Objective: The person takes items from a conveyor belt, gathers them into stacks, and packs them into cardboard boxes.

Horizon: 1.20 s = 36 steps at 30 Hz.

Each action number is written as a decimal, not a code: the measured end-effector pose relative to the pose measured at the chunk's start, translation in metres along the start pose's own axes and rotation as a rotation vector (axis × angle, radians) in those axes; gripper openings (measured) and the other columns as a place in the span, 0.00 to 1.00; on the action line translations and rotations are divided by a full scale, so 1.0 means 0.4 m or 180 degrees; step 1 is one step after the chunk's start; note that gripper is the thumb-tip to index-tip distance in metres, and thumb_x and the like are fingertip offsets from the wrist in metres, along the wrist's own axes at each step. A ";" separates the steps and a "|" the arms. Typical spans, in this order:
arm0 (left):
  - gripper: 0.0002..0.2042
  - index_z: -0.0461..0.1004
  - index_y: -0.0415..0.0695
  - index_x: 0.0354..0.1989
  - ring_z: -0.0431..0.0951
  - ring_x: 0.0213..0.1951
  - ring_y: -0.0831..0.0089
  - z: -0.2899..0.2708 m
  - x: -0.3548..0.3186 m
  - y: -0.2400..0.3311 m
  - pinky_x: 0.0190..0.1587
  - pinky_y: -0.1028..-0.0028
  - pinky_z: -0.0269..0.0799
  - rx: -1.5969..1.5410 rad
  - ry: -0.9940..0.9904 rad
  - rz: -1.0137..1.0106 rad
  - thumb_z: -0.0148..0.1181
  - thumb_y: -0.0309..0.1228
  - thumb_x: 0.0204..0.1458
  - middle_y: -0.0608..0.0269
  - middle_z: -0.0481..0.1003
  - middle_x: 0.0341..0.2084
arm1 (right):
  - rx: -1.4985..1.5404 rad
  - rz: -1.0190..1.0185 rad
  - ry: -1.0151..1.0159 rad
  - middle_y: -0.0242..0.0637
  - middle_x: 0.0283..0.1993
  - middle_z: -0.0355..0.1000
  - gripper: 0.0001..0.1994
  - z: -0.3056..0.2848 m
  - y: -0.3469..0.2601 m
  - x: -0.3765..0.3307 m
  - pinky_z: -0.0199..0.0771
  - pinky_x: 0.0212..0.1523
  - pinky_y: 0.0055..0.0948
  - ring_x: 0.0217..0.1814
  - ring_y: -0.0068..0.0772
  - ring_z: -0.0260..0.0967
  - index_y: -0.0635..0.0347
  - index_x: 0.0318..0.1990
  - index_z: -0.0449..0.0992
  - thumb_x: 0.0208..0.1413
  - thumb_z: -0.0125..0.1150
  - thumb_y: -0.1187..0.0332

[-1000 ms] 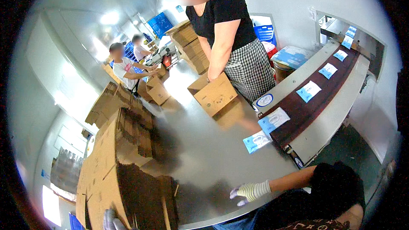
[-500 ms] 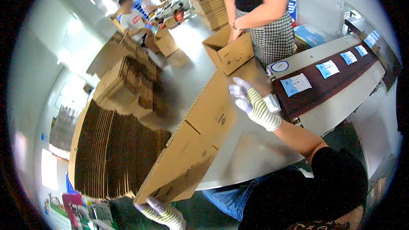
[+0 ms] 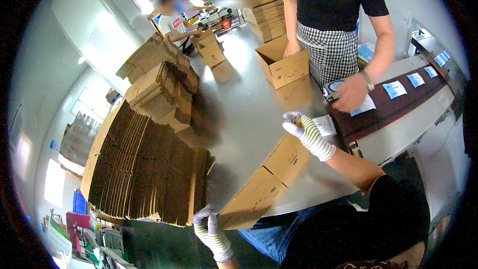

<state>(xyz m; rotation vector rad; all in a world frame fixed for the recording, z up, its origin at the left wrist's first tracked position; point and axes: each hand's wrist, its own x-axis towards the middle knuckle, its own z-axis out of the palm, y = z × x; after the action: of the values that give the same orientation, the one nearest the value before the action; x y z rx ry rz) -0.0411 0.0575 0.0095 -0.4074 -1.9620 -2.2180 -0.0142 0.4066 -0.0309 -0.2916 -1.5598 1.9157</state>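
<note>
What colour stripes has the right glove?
The right glove has yellowish and white stripes; head view.

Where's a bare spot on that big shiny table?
Bare metal shows on the grey table between the cardboard stacks and the open box, beyond the flat carton. It's crowded at the conveyor belt, where packets and a co-worker's hand are.

The top edge cut off the head of the standing co-worker (image 3: 323, 7), whose lowered hand (image 3: 351, 94) partly hid a blue-and-white packet (image 3: 366, 106). A white-shirted worker (image 3: 173, 25) had a blurred head; print on the flat carton (image 3: 266, 182) was too small to read.
</note>
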 end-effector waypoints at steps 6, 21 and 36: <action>0.05 0.71 0.43 0.33 0.70 0.32 0.77 -0.013 0.025 0.014 0.41 0.77 0.67 0.0061 0.0555 0.0042 0.58 0.22 0.48 0.65 0.72 0.30 | -0.0309 -0.0066 -0.0590 0.35 0.47 0.71 0.24 0.046 -0.086 -0.012 0.65 0.54 0.27 0.51 0.27 0.66 0.62 0.50 0.69 0.48 0.68 0.63; 0.14 0.73 0.42 0.39 0.77 0.32 0.52 0.124 -0.006 0.106 0.34 0.61 0.73 0.3660 -0.2373 0.1422 0.49 0.40 0.57 0.49 0.77 0.31 | -0.2694 0.0326 -0.1540 0.62 0.54 0.64 0.47 0.159 0.057 -0.007 0.65 0.59 0.40 0.56 0.57 0.64 0.75 0.62 0.50 0.41 0.71 0.55; 0.07 0.75 0.42 0.34 0.74 0.29 0.52 0.145 0.104 -0.061 0.42 0.57 0.69 0.3472 -0.2560 0.1966 0.56 0.30 0.50 0.51 0.74 0.22 | -0.1916 0.0252 -0.1867 0.54 0.58 0.64 0.32 0.103 0.027 -0.007 0.61 0.62 0.35 0.62 0.46 0.61 0.69 0.56 0.62 0.52 0.64 0.55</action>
<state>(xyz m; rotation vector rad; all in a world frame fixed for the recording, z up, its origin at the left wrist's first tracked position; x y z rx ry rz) -0.0819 0.1207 0.0050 -1.5350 -2.4894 -0.4397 -0.0383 0.3713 -0.0305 -0.0310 -2.5430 1.6185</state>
